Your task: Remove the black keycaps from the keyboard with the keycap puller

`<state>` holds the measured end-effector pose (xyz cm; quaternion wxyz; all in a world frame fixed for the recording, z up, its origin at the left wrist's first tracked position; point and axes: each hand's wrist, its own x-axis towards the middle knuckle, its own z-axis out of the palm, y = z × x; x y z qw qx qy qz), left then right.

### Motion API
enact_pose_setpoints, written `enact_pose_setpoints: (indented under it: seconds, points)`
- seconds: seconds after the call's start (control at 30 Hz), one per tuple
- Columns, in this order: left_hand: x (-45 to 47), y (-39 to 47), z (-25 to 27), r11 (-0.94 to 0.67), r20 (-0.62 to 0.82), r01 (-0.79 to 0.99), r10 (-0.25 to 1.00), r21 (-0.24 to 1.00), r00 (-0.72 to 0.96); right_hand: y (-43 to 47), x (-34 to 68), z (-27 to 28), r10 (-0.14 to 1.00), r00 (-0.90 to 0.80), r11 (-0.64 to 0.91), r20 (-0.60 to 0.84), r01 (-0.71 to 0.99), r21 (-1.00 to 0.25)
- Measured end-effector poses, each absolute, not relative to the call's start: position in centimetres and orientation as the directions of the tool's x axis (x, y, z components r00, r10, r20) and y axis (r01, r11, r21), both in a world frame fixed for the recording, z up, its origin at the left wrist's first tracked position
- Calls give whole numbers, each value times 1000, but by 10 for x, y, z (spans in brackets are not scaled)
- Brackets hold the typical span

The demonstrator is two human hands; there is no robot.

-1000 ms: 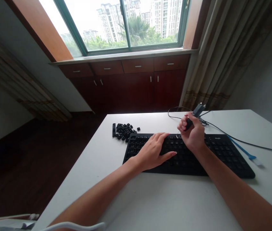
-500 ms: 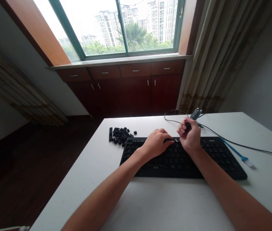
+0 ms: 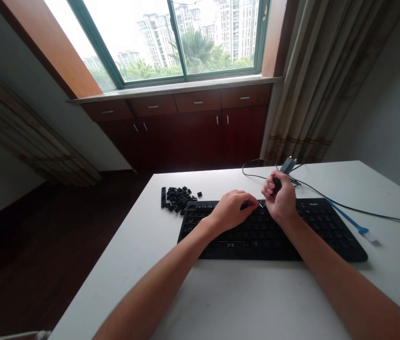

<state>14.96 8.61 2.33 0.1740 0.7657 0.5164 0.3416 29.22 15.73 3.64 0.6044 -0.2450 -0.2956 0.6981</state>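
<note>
Pressure should be light near eleven o'clock on the black plastic keyboard point(image 3: 265, 232), left hand point(image 3: 233, 208) pinched, contents unclear, right hand point(image 3: 281, 197) curled round a grey-and-black wire-tipped tool point(image 3: 287, 165).

green-framed window point(image 3: 179, 52) | dark red cabinet point(image 3: 182, 134) below | curtains point(image 3: 309, 85) both sides

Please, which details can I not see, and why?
In the head view:
Middle of the grey-and-black handheld tool: hidden by the right hand.
Whether the left hand pinches anything: too small to tell.
Some keys of the long black plastic keyboard: covered by both hands.
Far end of the thin black cable: cut off by the right edge.
</note>
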Motion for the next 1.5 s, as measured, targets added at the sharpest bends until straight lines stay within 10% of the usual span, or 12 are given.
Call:
enact_pose_setpoints:
  seconds: [0.23, 1.5]
  points:
    - [118, 98, 20, -197, 224, 479, 975, 856, 1, 156, 292, 37, 990, -139, -88, 12, -689, -719]
    - [137, 23, 11, -303, 397, 817, 912, 491, 99, 117, 255, 30, 907, -416, -206, 69, -580, -788]
